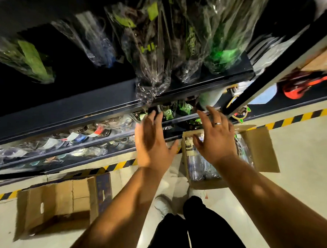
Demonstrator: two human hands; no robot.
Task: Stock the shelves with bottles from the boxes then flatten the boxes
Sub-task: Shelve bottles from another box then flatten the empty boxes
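Both my hands reach out in front of a dark shelf unit (62, 109). My left hand (152, 141) and my right hand (215, 138) have spread, relaxed fingers and hold nothing. Plastic-wrapped bottles with green labels (150, 53) lie on the upper shelf; more bottles (169, 112) fill the lower shelves near my fingertips. Below my right hand an open cardboard box (260, 150) on the floor holds clear bottles (200, 169). A second open box (58, 203) stands on the floor at the left, with no bottles visible inside.
Yellow-black hazard tape (292, 118) runs along the floor at the shelf's foot. A second rack (289, 62) with a red object (300, 88) stands to the right. My legs and a white shoe (163, 204) are between the boxes.
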